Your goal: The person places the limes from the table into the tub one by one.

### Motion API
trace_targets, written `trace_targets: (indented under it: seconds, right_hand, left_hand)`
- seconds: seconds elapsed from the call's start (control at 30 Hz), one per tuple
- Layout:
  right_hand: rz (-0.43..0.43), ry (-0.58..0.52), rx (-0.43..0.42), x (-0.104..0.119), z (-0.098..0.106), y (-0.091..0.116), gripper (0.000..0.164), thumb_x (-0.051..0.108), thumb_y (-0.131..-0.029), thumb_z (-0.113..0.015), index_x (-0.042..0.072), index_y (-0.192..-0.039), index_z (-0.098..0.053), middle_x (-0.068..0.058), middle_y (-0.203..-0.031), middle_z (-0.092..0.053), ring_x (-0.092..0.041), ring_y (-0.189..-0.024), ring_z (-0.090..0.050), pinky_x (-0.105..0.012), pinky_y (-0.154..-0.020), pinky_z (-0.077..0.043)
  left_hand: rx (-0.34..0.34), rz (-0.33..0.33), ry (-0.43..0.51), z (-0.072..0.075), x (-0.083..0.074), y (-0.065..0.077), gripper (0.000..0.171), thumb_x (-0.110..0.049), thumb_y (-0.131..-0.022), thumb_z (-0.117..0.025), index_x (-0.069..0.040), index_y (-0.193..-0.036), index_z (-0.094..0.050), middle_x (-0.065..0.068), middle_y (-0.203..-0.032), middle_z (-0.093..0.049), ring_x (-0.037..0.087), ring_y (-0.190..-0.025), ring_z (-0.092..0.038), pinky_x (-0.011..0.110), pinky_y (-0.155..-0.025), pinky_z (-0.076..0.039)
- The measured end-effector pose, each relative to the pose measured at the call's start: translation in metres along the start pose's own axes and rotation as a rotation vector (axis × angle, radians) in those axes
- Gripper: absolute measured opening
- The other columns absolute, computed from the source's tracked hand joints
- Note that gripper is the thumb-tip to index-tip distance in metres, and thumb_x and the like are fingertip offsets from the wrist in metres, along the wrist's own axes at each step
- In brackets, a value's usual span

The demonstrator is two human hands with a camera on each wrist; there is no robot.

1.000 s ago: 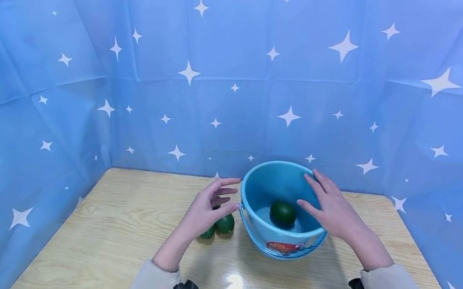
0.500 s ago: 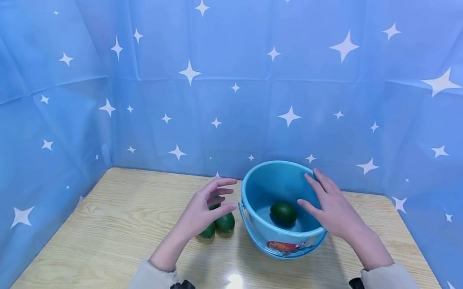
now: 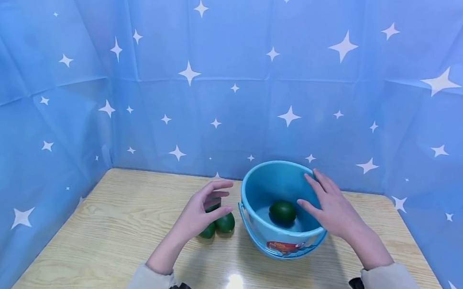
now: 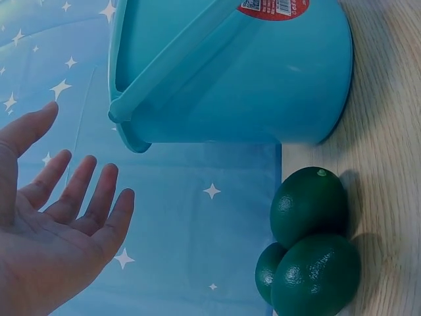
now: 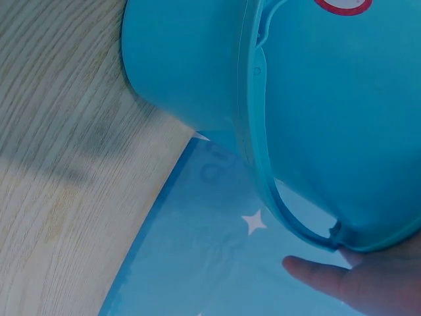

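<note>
A light blue bucket [image 3: 256, 224] with a lowered handle stands on the table, and one dark green oval fruit [image 3: 283, 212] lies inside. To its left, several more such fruits [image 4: 309, 204] are grouped on the table, partly hidden behind my left hand [image 3: 199, 213] in the head view. That hand hovers above them, its fingers spread and loosely bent, holding nothing and apart from the bucket. At the bucket's right rim is my right hand [image 3: 331, 212], fingers extended over the opening; whether it touches the rim I cannot tell. In the right wrist view, the rim hides most of its fingers.
A wooden table [image 3: 116, 236] carries everything. Blue cloth [image 3: 226, 42] with white stars hangs along its back and both sides. A red label [image 3: 284, 247] is on the bucket's front.
My left hand has drifted slightly left and down, away from the bucket's rim. The right hand, bucket and fruits look unmoved.
</note>
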State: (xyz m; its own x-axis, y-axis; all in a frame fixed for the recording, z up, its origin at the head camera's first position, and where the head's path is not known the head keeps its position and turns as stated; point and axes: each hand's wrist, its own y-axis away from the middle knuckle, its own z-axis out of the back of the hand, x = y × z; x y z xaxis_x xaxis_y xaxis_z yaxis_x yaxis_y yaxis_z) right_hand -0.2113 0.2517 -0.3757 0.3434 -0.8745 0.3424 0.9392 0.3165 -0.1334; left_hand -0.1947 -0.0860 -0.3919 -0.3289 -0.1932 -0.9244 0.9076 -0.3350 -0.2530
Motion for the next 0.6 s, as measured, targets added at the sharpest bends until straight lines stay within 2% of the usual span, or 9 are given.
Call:
trace_targets:
  seconds: [0.3,0.47,0.6]
  right_hand:
    - [-0.007,0.0,0.006,0.001,0.0,0.0,0.077,0.043,-0.1,-0.057,0.004,-0.157,-0.025,-0.025,-0.164,-0.016,-0.052,-0.148,-0.016,-0.073,-0.113,-0.026]
    - [-0.006,-0.001,0.001,0.0,0.0,0.0,0.078,0.046,-0.1,-0.056,0.004,-0.157,-0.026,-0.025,-0.164,-0.016,-0.052,-0.147,-0.017,-0.073,-0.113,-0.027]
    - [-0.006,-0.002,-0.001,-0.001,-0.001,0.0,0.078,0.047,-0.099,-0.056,0.004,-0.157,-0.026,-0.025,-0.164,-0.016,-0.052,-0.147,-0.017,-0.073,-0.112,-0.027]
  left_hand:
    - [-0.017,0.029,-0.001,0.001,0.007,0.001,0.05,-0.014,-0.094,-0.069,-0.014,-0.142,-0.053,0.003,-0.146,-0.054,0.026,-0.133,-0.055,0.048,-0.114,-0.044]
    - [-0.014,0.01,-0.012,0.001,0.01,0.002,0.051,-0.015,-0.095,-0.069,-0.01,-0.142,-0.051,0.008,-0.147,-0.053,0.031,-0.133,-0.055,0.05,-0.113,-0.044]
    - [-0.015,0.006,-0.017,0.001,0.012,0.003,0.05,-0.015,-0.094,-0.069,-0.012,-0.142,-0.052,0.009,-0.147,-0.053,0.034,-0.133,-0.054,0.05,-0.114,-0.043]
